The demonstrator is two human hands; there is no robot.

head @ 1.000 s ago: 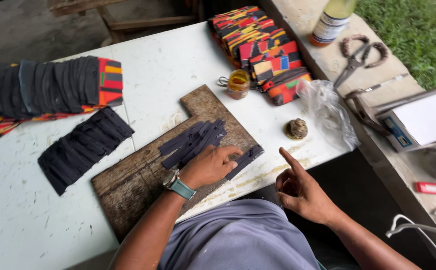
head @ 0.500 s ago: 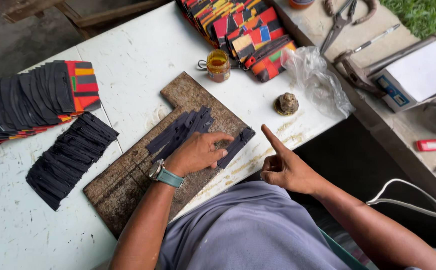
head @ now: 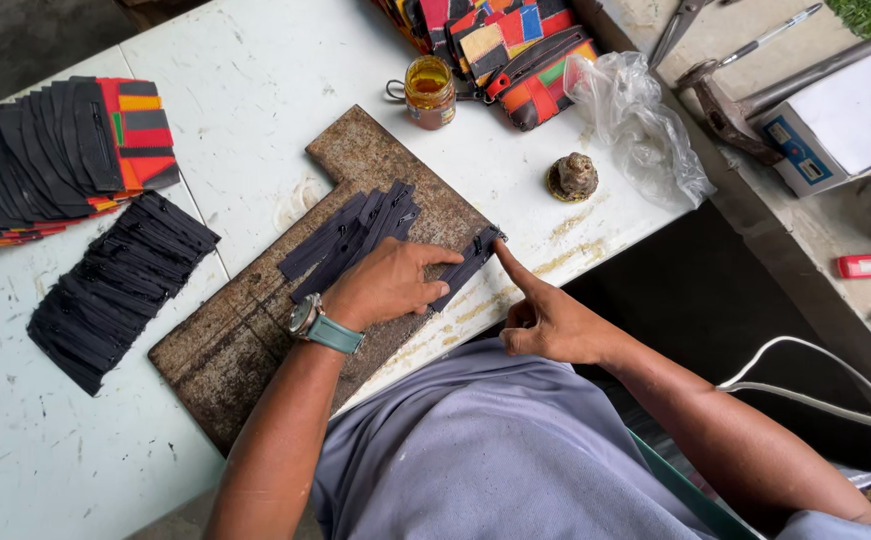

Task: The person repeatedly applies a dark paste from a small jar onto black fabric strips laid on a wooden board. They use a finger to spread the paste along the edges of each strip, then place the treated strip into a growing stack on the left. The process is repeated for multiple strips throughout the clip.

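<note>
Dark navy zipper strips [head: 355, 238] lie in a small bundle on a worn wooden board [head: 245, 340], which rests on the white table [head: 255, 80]; the left hand [head: 387, 285], with a teal watch at the wrist, lies flat on the bundle and presses it down, fingers spread, not closed around anything; one strip [head: 467, 264] sticks out from under the fingers toward the board's right edge; the right hand [head: 547, 322] has the index finger stretched out, its tip touching the end of this strip, and the other fingers are curled in and hold nothing; a bigger stack of dark strips [head: 115, 290] lies left of the board; near the board's far corner stands a small glass jar [head: 429, 92] of amber liquid; a crumpled clear plastic bag [head: 635, 120] lies well to the right.
</note>
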